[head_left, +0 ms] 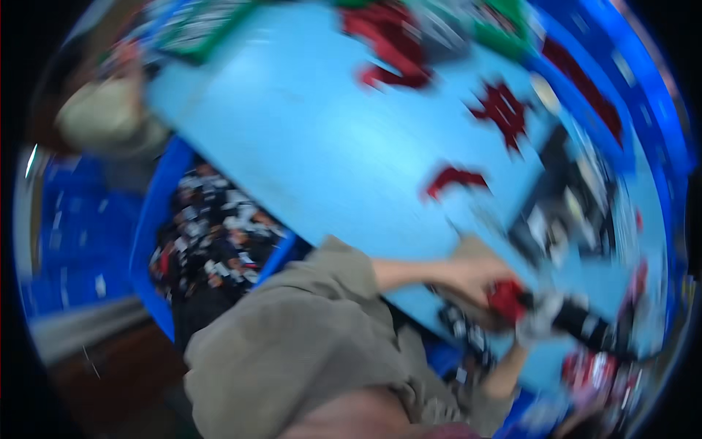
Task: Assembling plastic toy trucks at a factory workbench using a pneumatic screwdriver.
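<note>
My left hand [470, 276] reaches across from the left, its fingers smeared by motion and closed at a small dark red piece [504, 300]. Close against it is my right hand [540, 320], in a whitish glove, wrapped around a black cylindrical tool [585, 323] whose dark cord trails off to the right. The front end of the tool meets the red piece, though blur hides the exact contact. Beyond my hands, a curved dark red piece [457, 181] and a spiky dark red piece [503, 113] lie on the light blue table [292, 124].
A blue bin [146, 256] full of small mixed pieces stands left of me. Further red material [391, 40] and green trays [212, 33] lie at the far side. Dark and grey items [563, 197] crowd the right. Another person's sleeve [102, 117] shows at far left.
</note>
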Demonstrator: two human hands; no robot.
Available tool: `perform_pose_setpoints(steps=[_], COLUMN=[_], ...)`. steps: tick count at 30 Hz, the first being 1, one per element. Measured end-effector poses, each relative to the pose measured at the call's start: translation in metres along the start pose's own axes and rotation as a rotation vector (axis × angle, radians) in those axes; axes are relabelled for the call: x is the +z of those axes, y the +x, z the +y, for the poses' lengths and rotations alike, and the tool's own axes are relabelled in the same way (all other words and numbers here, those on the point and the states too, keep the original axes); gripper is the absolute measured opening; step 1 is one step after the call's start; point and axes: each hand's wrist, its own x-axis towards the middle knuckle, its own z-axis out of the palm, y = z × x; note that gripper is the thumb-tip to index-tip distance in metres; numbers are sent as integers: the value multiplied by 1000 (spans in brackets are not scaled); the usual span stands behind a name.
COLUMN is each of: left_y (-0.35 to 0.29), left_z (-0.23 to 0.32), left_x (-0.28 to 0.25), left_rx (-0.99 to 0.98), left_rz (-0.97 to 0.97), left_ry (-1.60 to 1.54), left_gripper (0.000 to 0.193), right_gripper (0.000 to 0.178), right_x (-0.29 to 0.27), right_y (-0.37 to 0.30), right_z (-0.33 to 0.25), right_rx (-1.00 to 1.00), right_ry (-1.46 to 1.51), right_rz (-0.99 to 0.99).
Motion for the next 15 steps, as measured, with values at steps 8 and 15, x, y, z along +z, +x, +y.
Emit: perform_pose_setpoints(steps=[8, 15], left_y=[-6, -6], left_z=[-22, -7], left_x=[14, 11], left_rx=[122, 139], left_rz=[-68, -57], left_ry=[17, 54], left_gripper=[67, 63], right_gripper=[26, 31], right_x=[2, -14], right_y=[22, 1], right_z=[-52, -22], right_rx=[77, 122], right_ry=[786, 690], right_rz=[373, 482])
